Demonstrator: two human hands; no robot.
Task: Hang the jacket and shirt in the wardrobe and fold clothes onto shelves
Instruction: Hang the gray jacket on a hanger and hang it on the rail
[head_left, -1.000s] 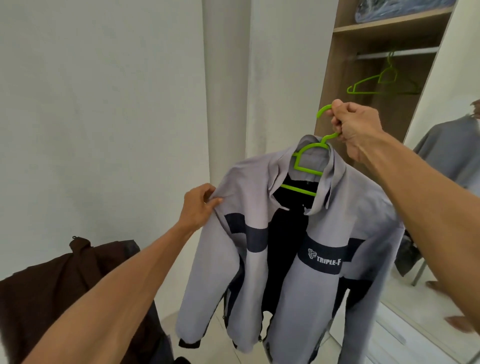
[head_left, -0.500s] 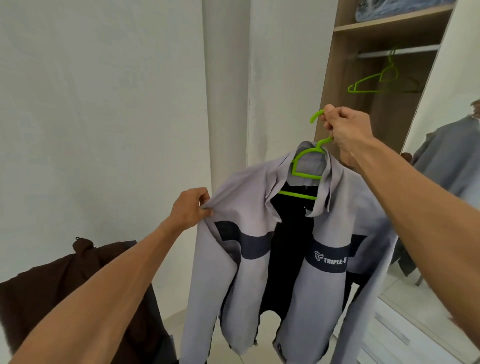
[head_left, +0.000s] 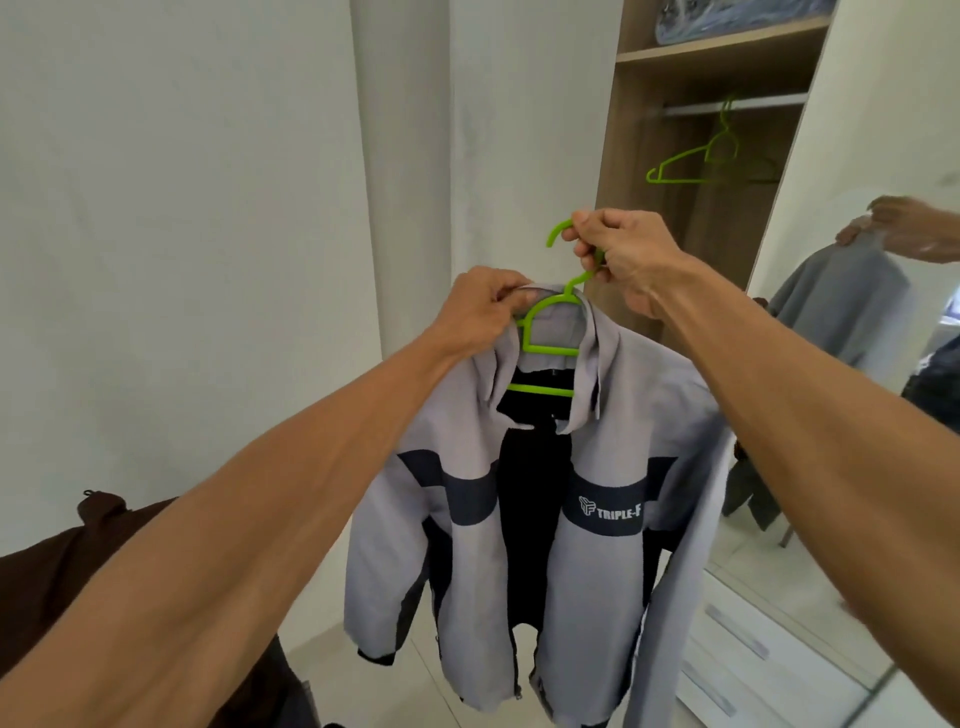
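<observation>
Gripping the hanger (head_left: 549, 349) hook, right hand (head_left: 631, 260) hides its stem; left hand (head_left: 480, 312) pinches the jacket (head_left: 605, 462) collar.

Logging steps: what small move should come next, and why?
Probably carry the bright green plastic hanger to the wardrobe's metal rail: the grey-and-black jacket already sits on it, the right hand grips its hook, the left hand pinches the collar.

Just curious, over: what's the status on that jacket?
Right hand grips hanger hook. Left hand pinches jacket collar. Wardrobe rail ahead; spare hanger hangs there.
</observation>
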